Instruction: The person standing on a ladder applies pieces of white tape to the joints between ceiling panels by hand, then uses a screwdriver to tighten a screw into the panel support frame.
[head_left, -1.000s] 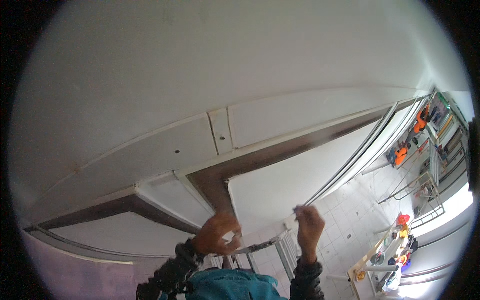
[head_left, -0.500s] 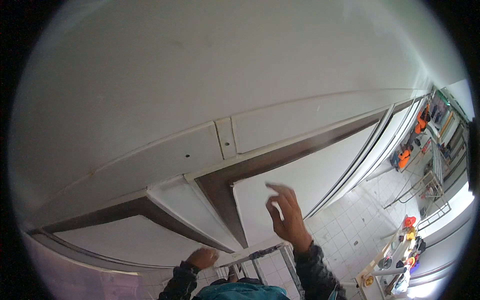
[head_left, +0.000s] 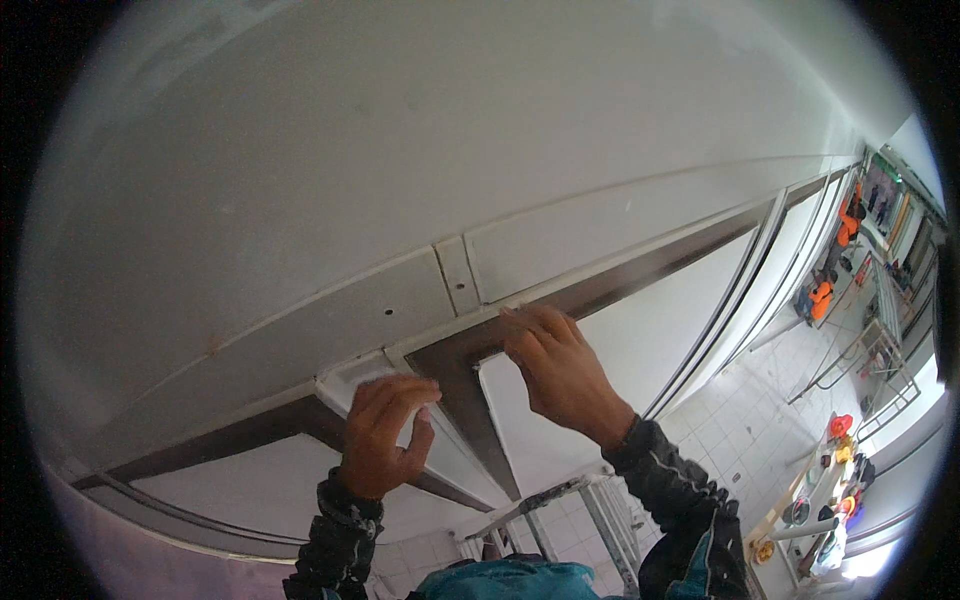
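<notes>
My left hand (head_left: 382,440) is raised in front of a narrow white panel (head_left: 352,380), fingers bent and thumb apart, with nothing visible between them. My right hand (head_left: 560,372) reaches higher, fingers curled, its fingertips at the white edge trim (head_left: 440,330) along a brown recessed band (head_left: 660,265); whether they touch it or pinch something small is unclear. Above both hands is a grey-white board (head_left: 360,304) with small dark holes and a narrow joint piece (head_left: 455,270). A larger white panel (head_left: 660,330) lies behind my right hand.
A metal ladder or frame (head_left: 605,530) stands below me on the tiled floor (head_left: 700,420). Far right are two workers in orange (head_left: 850,215) (head_left: 820,300), metal scaffolding (head_left: 880,360) and a cluttered table (head_left: 775,515) with helmets.
Both hands have moved up toward the panels and trim. My right hand, spread half a second ago, is higher with more curled fingers; my left hand has risen from near the lower edge.
</notes>
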